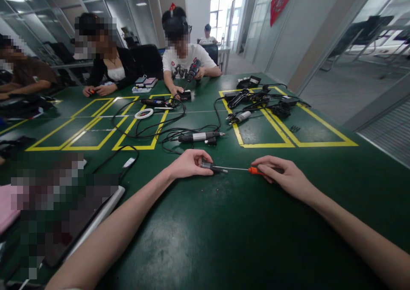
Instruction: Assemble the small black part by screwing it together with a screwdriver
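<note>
Over the near part of the green table [205, 230], my left hand [190, 164] is closed around a small dark grey cylindrical part [207, 165]. A thin dark prong with a lighter tip sticks out of this part to the right. My right hand [282, 172] grips the orange handle of a screwdriver [253, 170] between thumb and fingers. Its thin metal shaft points left and reaches the grey part; whether its tip sits in a screw is hidden. Two tiny specks, perhaps screws [218, 190], lie on the table just below.
A grey-and-black electric tool [200, 137] with a cable [137, 130] lies beyond my hands. More tools and coiled cables [282, 108] sit within yellow tape outlines. At left is a tablet-like device [96, 213]. Across the table a person [185, 63] holds a power drill [193, 71].
</note>
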Tool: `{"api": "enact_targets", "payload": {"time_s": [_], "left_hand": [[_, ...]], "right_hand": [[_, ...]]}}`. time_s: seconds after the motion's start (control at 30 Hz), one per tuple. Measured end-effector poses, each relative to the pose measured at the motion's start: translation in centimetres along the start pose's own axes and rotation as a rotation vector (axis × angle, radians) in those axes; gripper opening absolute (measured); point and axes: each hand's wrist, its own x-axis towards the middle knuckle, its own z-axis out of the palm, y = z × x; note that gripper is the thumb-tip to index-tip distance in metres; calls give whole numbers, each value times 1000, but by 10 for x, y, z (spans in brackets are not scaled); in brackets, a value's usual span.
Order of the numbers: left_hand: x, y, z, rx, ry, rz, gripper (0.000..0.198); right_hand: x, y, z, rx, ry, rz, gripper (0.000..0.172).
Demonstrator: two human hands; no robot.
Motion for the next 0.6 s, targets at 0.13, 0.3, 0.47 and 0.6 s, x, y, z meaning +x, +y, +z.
{"api": "enact_targets", "payload": {"time_s": [0.13, 0.3, 0.47, 0.6], "left_hand": [[0, 1, 0, 0, 7, -12, 39], [-1, 2, 1, -7, 1, -21, 39], [0, 0, 1, -10, -1, -21, 40], [0, 0, 0, 5, 2, -15, 39]], "right_hand": [[0, 1, -1, 7, 61, -15, 56], [0, 2, 0, -8, 50, -32, 55], [0, 3, 0, 31, -18, 10, 57], [0, 2, -1, 53, 44, -11, 48]]}}
